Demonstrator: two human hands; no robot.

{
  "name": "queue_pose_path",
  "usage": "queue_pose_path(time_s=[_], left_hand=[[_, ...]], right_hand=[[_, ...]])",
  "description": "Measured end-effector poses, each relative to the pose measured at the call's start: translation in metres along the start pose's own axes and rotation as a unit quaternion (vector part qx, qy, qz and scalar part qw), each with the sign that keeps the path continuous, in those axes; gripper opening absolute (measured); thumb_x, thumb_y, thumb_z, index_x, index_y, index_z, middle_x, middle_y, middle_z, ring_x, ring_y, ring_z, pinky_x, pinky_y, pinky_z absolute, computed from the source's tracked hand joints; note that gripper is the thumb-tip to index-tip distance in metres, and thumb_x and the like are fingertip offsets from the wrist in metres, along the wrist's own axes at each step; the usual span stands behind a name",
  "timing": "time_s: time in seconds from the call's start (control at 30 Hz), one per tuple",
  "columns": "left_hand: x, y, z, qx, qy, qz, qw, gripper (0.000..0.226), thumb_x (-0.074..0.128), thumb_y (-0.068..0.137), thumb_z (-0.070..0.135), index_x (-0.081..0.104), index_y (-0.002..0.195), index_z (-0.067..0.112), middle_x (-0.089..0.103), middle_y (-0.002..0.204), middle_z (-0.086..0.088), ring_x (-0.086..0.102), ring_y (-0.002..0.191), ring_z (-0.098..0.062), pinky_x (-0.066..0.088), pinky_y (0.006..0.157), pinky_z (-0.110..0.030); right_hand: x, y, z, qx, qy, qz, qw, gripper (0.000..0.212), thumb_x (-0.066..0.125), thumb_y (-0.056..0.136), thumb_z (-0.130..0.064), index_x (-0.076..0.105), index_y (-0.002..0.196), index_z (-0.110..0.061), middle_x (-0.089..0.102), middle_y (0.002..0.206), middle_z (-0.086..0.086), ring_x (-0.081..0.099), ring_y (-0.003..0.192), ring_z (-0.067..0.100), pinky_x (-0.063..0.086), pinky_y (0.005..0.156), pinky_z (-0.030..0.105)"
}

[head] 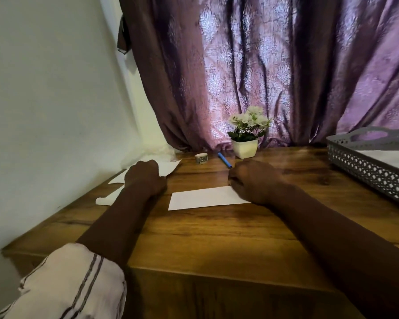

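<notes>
White sheet (203, 198): flat on the wooden table (194, 238), mid-table, long side running left to right, lying between the two hands.

Right hand (253, 180): sits on the sheet's right end and covers that corner. Fingers curled under, knuckles up. Blurred; cannot tell whether it pinches the paper or only rests on it.

Left hand (145, 178): just beside the sheet's left end, apart from it. Clenched, back of the hand toward me, nothing visible in its grip. Striped pale sleeve (67, 284) pushed up near the elbow.

Under and beyond the left hand: loose white papers (168, 166) against the wall side of the table. A narrow white folded piece (106, 199) shows beside the left forearm.

Further back, near the table's far edge: a small roll of tape (201, 158), then a blue pen (224, 160) lying at a slant, then a white pot of white flowers (244, 148), upright.

Right side: grey perforated tray (364, 171), something white inside it.

Behind all: purple patterned curtain (263, 65). Pale wall (44, 88) on the left.
</notes>
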State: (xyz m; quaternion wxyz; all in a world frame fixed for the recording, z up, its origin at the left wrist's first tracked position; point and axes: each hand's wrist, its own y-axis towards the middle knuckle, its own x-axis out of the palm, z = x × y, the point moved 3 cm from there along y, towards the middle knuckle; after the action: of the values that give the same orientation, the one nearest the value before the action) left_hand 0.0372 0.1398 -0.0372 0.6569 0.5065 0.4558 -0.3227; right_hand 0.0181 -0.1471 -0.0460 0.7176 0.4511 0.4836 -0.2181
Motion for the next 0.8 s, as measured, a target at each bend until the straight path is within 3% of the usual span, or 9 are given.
queue_pose_path(time_s=[0.1,0.17,0.2,0.3,0.37,0.43,0.6,0.73,0.8], left_hand=[[-0.022,-0.02,0.017,0.019,0.033,0.094,0.995,0.035,0.068,0.089,0.049,0.069,0.099,0.016,0.068,0.089,-0.004,0.064,0.082,-0.025,0.055,0.077,-0.036],[-0.037,-0.034,0.029,0.07,0.044,0.171,0.982,0.033,0.065,0.089,0.052,0.067,0.094,0.02,0.062,0.08,-0.001,0.056,0.071,-0.022,0.049,0.069,-0.034],[-0.041,-0.04,0.039,0.122,0.044,0.211,0.969,0.031,0.07,0.083,0.05,0.067,0.094,0.02,0.064,0.08,0.001,0.057,0.069,-0.022,0.048,0.065,-0.033],[-0.033,-0.058,0.08,0.322,0.06,0.319,0.889,0.024,0.083,0.072,0.032,0.07,0.087,0.018,0.068,0.079,-0.004,0.066,0.067,-0.028,0.049,0.056,-0.034],[-0.025,-0.072,0.108,0.445,0.034,0.369,0.815,0.013,0.079,0.081,0.022,0.07,0.085,0.014,0.068,0.079,-0.008,0.065,0.069,-0.03,0.047,0.055,-0.037],[-0.02,-0.079,0.128,0.509,0.007,0.356,0.783,0.01,0.073,0.09,0.022,0.071,0.092,0.013,0.069,0.086,-0.009,0.065,0.074,-0.03,0.049,0.059,-0.039],[-0.009,-0.068,0.12,0.458,-0.066,0.221,0.859,0.042,0.065,0.093,0.037,0.059,0.132,0.023,0.066,0.127,-0.004,0.064,0.108,-0.027,0.056,0.082,-0.042],[-0.009,-0.057,0.1,0.447,-0.129,0.208,0.86,0.023,0.074,0.084,0.02,0.069,0.106,0.023,0.072,0.104,0.0,0.069,0.092,-0.025,0.054,0.073,-0.035],[-0.009,-0.052,0.096,0.442,-0.142,0.213,0.86,0.019,0.076,0.082,0.016,0.07,0.099,0.022,0.072,0.098,0.001,0.069,0.086,-0.023,0.05,0.069,-0.028]], right_hand=[[0.0,0.0,0.001,0.031,0.042,0.018,0.998,0.026,0.051,0.099,-0.042,0.071,0.11,-0.029,0.072,0.114,-0.001,0.066,0.097,0.023,0.056,0.077,0.038],[-0.001,0.001,0.006,0.089,0.174,0.049,0.979,0.036,0.056,0.096,-0.056,0.07,0.118,-0.031,0.074,0.112,-0.005,0.069,0.1,0.021,0.055,0.082,0.037],[-0.001,-0.001,0.006,0.123,0.306,0.057,0.942,0.048,0.058,0.089,-0.068,0.07,0.117,-0.031,0.076,0.107,-0.004,0.071,0.098,0.022,0.057,0.083,0.038],[0.002,-0.003,0.005,0.212,0.647,0.036,0.732,0.073,0.066,0.07,-0.083,0.069,0.111,-0.023,0.078,0.096,0.006,0.076,0.087,0.03,0.059,0.069,0.039],[0.003,-0.003,0.009,0.226,0.71,0.065,0.664,0.054,0.072,0.086,-0.058,0.065,0.118,-0.015,0.077,0.104,0.014,0.076,0.091,0.036,0.062,0.07,0.049],[0.004,-0.006,0.016,0.257,0.746,0.139,0.598,0.027,0.069,0.096,-0.02,0.062,0.12,-0.009,0.074,0.113,0.023,0.073,0.098,0.045,0.059,0.077,0.066],[0.006,-0.02,0.045,0.385,0.762,0.227,0.469,0.029,0.064,0.093,-0.005,0.059,0.118,-0.018,0.071,0.12,0.016,0.071,0.104,0.039,0.059,0.079,0.066],[-0.005,-0.03,0.065,0.45,0.713,0.268,0.466,0.026,0.057,0.092,-0.001,0.053,0.113,-0.016,0.069,0.111,0.014,0.069,0.099,0.032,0.062,0.053,0.042],[-0.006,-0.033,0.076,0.478,0.681,0.286,0.474,0.021,0.057,0.091,-0.002,0.051,0.098,-0.021,0.066,0.105,0.011,0.07,0.099,0.031,0.06,0.055,0.037]])
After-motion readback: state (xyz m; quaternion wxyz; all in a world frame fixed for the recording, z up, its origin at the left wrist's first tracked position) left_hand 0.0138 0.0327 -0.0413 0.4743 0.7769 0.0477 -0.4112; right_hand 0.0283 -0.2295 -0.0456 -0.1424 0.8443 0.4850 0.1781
